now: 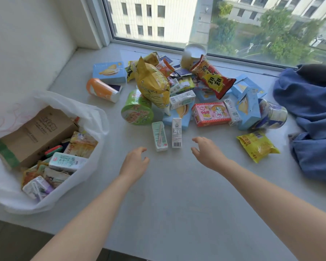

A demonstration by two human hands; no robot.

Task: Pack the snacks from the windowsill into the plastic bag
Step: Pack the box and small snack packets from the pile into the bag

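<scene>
A heap of snacks lies on the grey windowsill (167,194). Nearest me are two small drink cartons, a green one (159,136) and a white one (176,132), side by side. My left hand (135,162) hovers just below and left of the green carton, fingers loosely curled, holding nothing. My right hand (207,151) reaches in from the right of the white carton, fingers spread and empty. At the left stands the white plastic bag (94,117), open, with a brown cardboard box (36,132) and several packets inside.
The heap holds a big yellow bag (152,85), a green cup (137,111), a red chip bag (212,77), a pink packet (211,113) and blue boxes. A small yellow packet (257,146) lies apart at right. Blue clothing (312,117) is piled at the right edge.
</scene>
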